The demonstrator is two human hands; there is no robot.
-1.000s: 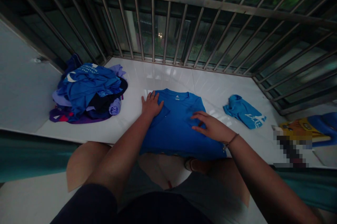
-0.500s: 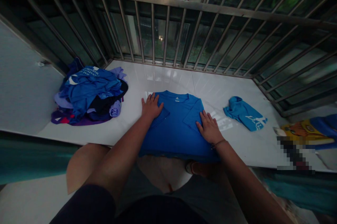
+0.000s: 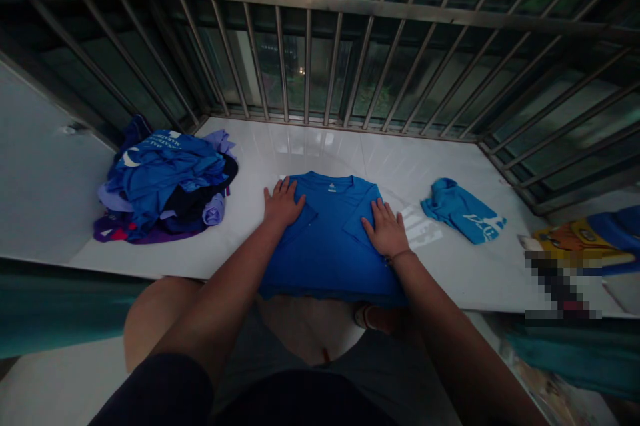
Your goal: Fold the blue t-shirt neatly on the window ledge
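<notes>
A blue T-shirt (image 3: pixel 330 246) lies spread on the white ledge in front of me, its collar toward the window and its sleeves turned inward over the body. Its lower part hangs over the front edge of the ledge. My left hand (image 3: pixel 284 203) rests flat on the left shoulder and sleeve area, fingers apart. On the opposite sleeve my right hand (image 3: pixel 386 227) also lies flat, with fingers spread. Neither hand grasps the cloth.
To the left is a heap of blue, purple and black clothes (image 3: pixel 167 186). A folded blue garment with white print (image 3: pixel 465 211) lies to the right, near a yellow and blue item (image 3: pixel 583 239). Metal bars (image 3: pixel 340 5) line the back of the white ledge (image 3: pixel 280 146).
My right hand has shifted very slightly on the sleeve. The view has turned a little, so everything sits slightly further left. The shirt keeps its shape.
</notes>
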